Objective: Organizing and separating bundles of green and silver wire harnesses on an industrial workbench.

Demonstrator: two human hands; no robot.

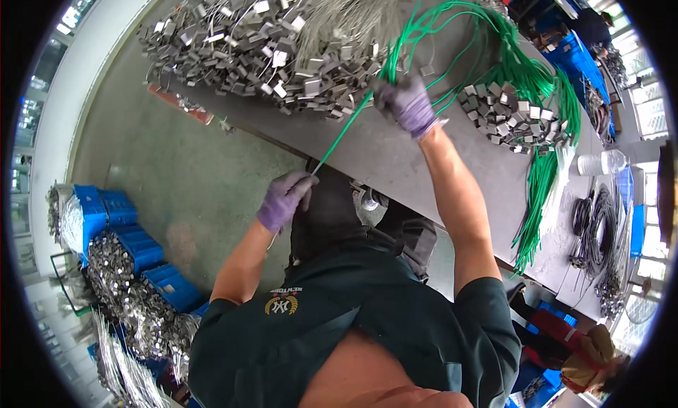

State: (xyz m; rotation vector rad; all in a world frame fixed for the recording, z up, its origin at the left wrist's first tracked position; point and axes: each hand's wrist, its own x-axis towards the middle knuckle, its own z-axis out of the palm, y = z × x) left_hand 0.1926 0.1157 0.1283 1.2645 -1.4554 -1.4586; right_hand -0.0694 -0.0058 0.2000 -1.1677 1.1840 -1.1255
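My left hand [284,199], in a purple glove, is in front of the table edge and pinches the pale end of a taut strand of green wires [344,130]. Up and to the right, my right hand [407,106], in a matching glove, is closed around the same green wires above the tabletop. From there the wires fan out and arch right to a large green bundle [519,73]. A cluster of small grey metal blocks [513,118] lies next to that bundle. Left of my right hand is a wide heap of similar metal blocks [268,48] with silvery wires [353,16].
The grey table [480,175] runs diagonally to the right. Coils of dark cable [600,221] and a clear plastic jug [600,163] are at its right side. Blue crates [169,286] and metal parts [116,274] stand at floor level left. Another person [575,348] is at lower right.
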